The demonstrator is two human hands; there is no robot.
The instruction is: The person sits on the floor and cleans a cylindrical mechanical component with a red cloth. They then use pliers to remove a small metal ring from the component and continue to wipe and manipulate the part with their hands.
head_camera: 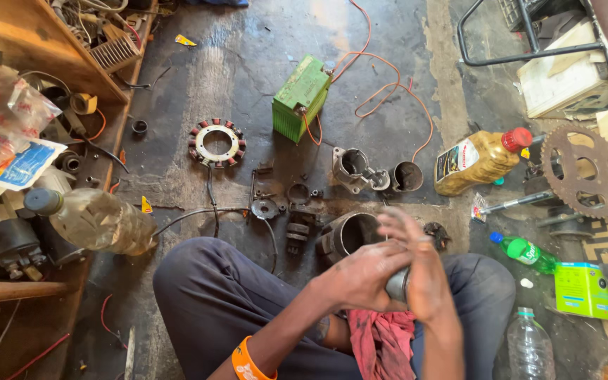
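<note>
One chain sprocket (585, 171), rusty and toothed, lies flat at the far right. One green battery (301, 98) stands far centre, with orange wires (388, 88) looping to its right. One yellow oil bottle (480, 160) with a red cap lies on its side right of centre. One clear bottle with a dark cap (96, 219) lies at the left, near your knee. One stator ring (217, 143) with copper coils lies flat, left of the battery. One dark cylindrical housing (346, 234) sits open-mouthed just beyond your hands. One grey cast housing (351, 169) and one small cup-shaped shell (407, 176) rest side by side beyond that. One green bottle (526, 252) lies at the near right, one clear empty bottle (530, 346) stands nearer still, and one green box (583, 289) lies flat between and to the right of them. One red rag (383, 340) is draped in your lap.

Your two hands meet above your lap, forearms rising from the near edge. Your left hand (360, 276) is wrapped around one small metal cylinder (397, 284), fingers curled tight on it. Your right hand (420, 264) is blurred; its palm presses against the cylinder's right side, fingers loosely spread upward. One orange band (245, 363) circles your left wrist.
</note>
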